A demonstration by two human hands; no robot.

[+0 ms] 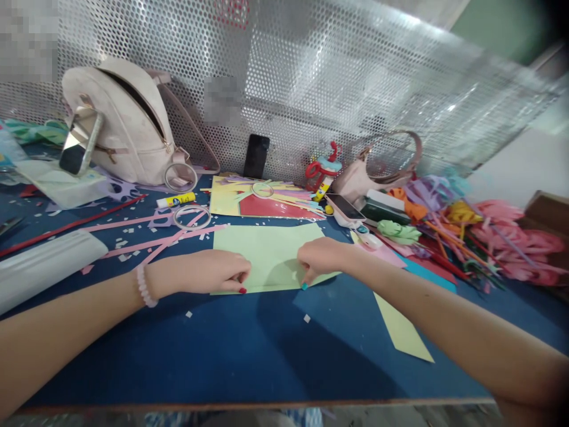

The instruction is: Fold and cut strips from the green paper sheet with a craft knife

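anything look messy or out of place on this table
Yes. Small white paper scraps are scattered over the blue table, and pink paper strips lie crisscrossed beside the tape ring. The green sheet under the left hand and right hand lies flat.

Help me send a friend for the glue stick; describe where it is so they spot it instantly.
Start at the white backpack against the perforated metal wall. Just below its right corner, on the blue table, lies the glue stick: a small yellow tube, white-capped, beside a clear tape ring.
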